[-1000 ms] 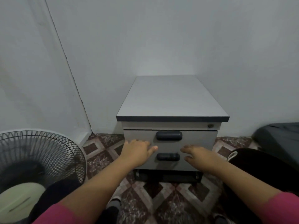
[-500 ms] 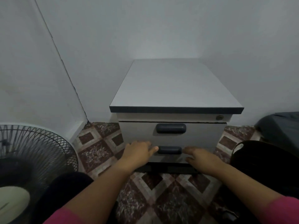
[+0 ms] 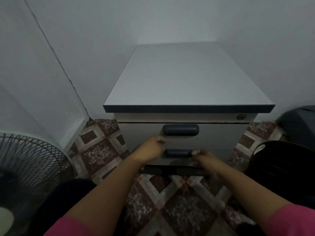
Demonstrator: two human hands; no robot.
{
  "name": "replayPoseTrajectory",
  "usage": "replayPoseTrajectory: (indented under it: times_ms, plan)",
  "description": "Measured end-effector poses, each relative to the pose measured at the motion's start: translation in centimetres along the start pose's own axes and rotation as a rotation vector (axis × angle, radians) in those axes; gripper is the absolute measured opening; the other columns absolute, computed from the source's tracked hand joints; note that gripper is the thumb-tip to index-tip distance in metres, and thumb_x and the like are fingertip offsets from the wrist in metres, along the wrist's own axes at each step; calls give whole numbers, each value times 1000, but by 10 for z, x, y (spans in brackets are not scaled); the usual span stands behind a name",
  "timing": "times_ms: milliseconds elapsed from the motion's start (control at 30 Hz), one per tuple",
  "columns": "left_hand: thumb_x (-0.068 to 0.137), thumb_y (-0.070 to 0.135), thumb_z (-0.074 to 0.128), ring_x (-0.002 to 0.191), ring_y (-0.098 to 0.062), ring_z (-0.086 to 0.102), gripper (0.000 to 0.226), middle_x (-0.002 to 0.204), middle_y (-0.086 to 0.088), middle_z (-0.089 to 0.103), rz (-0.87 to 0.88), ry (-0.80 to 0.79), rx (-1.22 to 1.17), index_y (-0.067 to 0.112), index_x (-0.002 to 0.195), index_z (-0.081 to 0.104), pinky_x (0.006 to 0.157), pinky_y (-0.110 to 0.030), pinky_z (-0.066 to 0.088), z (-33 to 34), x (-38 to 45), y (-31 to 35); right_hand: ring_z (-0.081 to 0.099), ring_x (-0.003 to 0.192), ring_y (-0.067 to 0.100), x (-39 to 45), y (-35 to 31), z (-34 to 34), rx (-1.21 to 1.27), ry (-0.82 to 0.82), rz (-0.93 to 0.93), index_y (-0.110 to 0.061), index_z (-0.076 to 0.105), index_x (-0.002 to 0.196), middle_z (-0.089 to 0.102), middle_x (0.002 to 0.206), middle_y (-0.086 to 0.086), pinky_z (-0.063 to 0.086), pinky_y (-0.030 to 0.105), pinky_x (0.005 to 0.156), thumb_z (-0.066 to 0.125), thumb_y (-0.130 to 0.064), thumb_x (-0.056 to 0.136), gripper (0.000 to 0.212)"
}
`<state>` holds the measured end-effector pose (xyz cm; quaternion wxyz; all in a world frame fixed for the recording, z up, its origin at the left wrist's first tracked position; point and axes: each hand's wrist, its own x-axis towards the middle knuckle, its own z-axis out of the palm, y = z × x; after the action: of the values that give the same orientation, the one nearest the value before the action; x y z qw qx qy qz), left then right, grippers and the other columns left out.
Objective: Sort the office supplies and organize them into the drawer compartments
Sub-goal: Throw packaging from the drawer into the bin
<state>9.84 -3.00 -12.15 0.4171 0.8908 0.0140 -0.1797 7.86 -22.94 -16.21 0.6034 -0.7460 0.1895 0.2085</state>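
Left hand (image 3: pixel 150 148): fingers curled at the left end of lower drawer handle (image 3: pixel 177 152), grip unclear.
Right hand (image 3: pixel 205 159): curled at its right end, likely to pull it open.
Drawer cabinet (image 3: pixel 185 79): both drawers closed; no supplies visible.
Patterned floor tiles (image 3: pixel 100 150); fan (image 3: pixel 29 167) near left; grey corner walls (image 3: pixel 170 19).

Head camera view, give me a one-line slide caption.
Both hands, left and right, at the lower drawer handle of a closed grey cabinet.

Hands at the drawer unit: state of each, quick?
Left hand: fingers curled beside the lower handle, grip cannot be told.
Right hand: same at its right end.
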Motion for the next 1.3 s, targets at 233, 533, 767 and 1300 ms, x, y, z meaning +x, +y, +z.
replayPoseTrajectory:
  times_ms: [233, 533, 767, 1300]
  plan:
    - [92, 5, 53, 104, -17, 54, 21, 118, -5, 61, -34, 44, -113, 17, 107, 63, 90, -26, 41, 1, 12, -1, 55, 84, 17, 7, -2, 11, 492, -110, 173, -23, 48, 97, 56, 94, 4, 40, 37, 82, 50, -1, 91, 23]
    - [93, 4, 52, 95, -14, 53, 27, 97, -1, 58, -6, 4, -142, 10, 118, 61, 85, -22, 40, -2, 9, -8, 45, 67, 10, 2, 7, 23, 528, -119, 221, -21, 44, 84, 50, 77, -1, 34, 23, 54, 49, 3, 87, 25]
    - [94, 3, 51, 98, -14, 55, 28, 91, 1, 58, 6, -14, -143, 10, 120, 60, 95, -25, 42, -7, 4, -11, 38, 57, 13, -9, 15, 25, 532, -83, 254, -11, 52, 88, 47, 73, 4, 33, 21, 42, 52, 3, 82, 15]
    - [97, 10, 47, 67, -5, 59, 26, 103, -18, 70, -61, -272, 220, 3, 118, 61, 75, -23, 49, 7, -18, -22, 63, 67, 10, -67, 16, 1, -411, -71, -139, -18, 66, 90, 71, 79, -3, 51, 24, 65, 57, -16, 92, 9]
